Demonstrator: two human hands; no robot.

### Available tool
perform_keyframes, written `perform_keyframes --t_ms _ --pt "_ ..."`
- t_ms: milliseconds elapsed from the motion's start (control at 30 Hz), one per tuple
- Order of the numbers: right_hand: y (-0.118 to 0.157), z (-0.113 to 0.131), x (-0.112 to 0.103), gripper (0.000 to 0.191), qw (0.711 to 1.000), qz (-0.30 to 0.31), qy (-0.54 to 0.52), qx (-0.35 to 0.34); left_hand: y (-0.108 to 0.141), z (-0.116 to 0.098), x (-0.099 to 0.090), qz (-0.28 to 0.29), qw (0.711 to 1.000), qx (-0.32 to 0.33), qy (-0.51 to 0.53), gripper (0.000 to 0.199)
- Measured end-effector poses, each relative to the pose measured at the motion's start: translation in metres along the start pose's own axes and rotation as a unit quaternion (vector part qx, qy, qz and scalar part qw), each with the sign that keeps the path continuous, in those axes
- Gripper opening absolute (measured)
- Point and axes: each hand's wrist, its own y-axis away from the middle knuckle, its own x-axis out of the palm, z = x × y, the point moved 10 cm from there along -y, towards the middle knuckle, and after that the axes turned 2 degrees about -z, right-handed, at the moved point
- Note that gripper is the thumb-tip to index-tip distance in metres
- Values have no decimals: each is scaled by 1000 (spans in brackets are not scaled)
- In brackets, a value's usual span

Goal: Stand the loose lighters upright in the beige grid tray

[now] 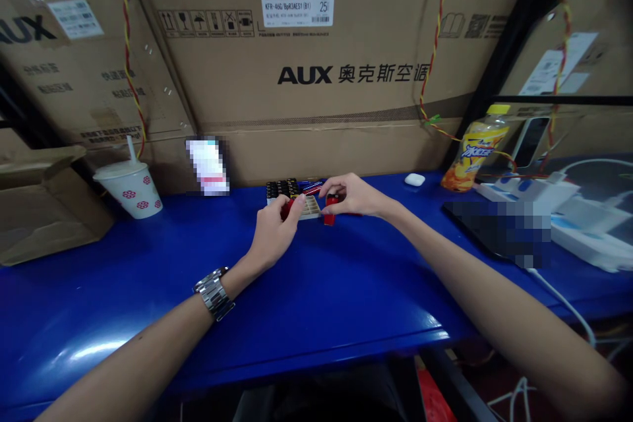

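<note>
Between thumb and fingers, my right hand (352, 194) pinches a red lighter (330, 213) with a dark top, upright over the blue table. My left hand (275, 224), a metal watch at its wrist, is closed around a red object (287, 209), mostly covered by the fingers and perhaps another lighter. Between the hands lies a pale tray (311, 207) divided into small compartments. Behind the left hand stand rows of dark-topped pieces (281, 188). Blue and red slim items (311, 187) lie just beyond the tray.
On the left of the blue table (297, 316) are an open cardboard box (54, 211), a paper cup (131, 190) with a straw and a lit phone (208, 166). A white earbud case (414, 179), drink bottle (475, 148), dark tablet (475, 227) and power strips (588, 237) occupy the right.
</note>
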Motion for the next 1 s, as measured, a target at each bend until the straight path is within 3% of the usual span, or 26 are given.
perform_keyframes --t_ms 300,433,600,733,900,1000 --pt "6 8 37 25 994 106 1 -19 0 1 -3 -14 999 -6 -45 37" --pt "1 2 31 27 994 48 -94 -2 0 -4 -7 -31 998 6 -62 33" --pt "-3 -16 24 22 970 -12 -238 54 0 -7 -6 -31 997 9 -68 25" --pt "-3 -15 18 30 975 -40 -215 43 -1 -6 -6 -32 997 15 -72 26" --pt "0 -16 19 47 972 -52 -206 101 -1 -3 -9 -42 997 3 -67 29" --pt "2 -17 11 50 978 -94 -147 116 -1 -3 -9 -43 997 -1 -70 29"
